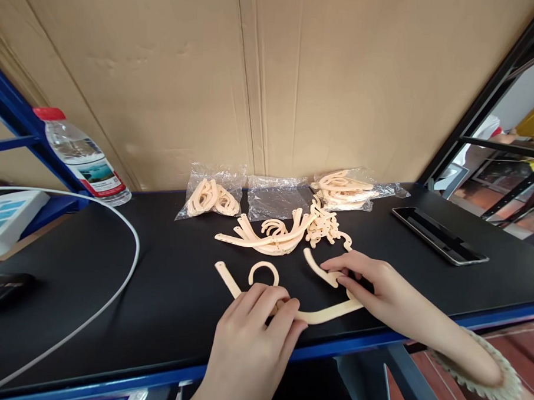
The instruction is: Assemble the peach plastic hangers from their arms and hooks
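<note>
A cream plastic hanger (328, 313) lies flat on the black table (157, 289), its round hook (264, 272) pointing away from me. My left hand (254, 335) rests on the hanger's middle, fingers curled and pressing down on it. My right hand (378, 293) pinches a short curved cream piece (319, 272) against the hanger's right arm. A loose heap of similar cream parts (276, 236) lies just beyond both hands.
Clear bags of cream parts (211, 196) (344, 190) and a bag that looks empty (276, 194) lie along the cardboard wall. A water bottle (80, 156) lies at left, with a white cable (128, 235) and a black mouse (4, 289). A tablet (440, 236) lies at right.
</note>
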The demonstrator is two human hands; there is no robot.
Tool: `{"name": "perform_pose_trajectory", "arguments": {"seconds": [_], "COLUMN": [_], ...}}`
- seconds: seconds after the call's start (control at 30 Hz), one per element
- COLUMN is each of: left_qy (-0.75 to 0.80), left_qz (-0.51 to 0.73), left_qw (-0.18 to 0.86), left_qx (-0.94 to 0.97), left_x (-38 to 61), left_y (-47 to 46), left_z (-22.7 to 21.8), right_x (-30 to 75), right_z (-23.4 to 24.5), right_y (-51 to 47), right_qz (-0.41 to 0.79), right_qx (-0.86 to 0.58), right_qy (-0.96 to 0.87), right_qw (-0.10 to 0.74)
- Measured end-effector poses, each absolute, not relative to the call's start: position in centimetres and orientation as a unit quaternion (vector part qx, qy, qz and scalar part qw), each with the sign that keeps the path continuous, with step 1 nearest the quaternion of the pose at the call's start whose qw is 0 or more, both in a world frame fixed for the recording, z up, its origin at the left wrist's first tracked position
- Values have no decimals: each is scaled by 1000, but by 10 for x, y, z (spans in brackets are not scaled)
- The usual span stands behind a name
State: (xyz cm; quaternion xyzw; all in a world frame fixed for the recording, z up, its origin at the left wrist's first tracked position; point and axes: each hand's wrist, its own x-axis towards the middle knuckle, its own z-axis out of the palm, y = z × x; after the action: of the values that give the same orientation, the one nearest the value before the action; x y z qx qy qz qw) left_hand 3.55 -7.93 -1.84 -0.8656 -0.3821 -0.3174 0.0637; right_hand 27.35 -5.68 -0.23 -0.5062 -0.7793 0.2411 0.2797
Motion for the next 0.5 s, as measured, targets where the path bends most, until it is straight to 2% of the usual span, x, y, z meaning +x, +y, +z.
{"name": "perform_pose_trajectory", "arguments": {"seconds": [0.1, 0.27, 0.5], "left_qy": [-409, -417, -423], "left_qz": [-312, -301, -317], "left_qw": [72, 62, 52], "left_qx": [-854, -855, -847], "left_x": [41, 40, 42], "left_y": [-75, -74, -75], "left_z": [-21, -26, -32], "right_x": [274, 279, 268], "right_z": [1, 5, 3], "right_y": [-48, -45, -58], "right_qz": [279, 279, 249], "right_qx": [-462, -500, -461], "right_qy": [-798, -769, -828], "right_qw": [268, 285, 200]}}
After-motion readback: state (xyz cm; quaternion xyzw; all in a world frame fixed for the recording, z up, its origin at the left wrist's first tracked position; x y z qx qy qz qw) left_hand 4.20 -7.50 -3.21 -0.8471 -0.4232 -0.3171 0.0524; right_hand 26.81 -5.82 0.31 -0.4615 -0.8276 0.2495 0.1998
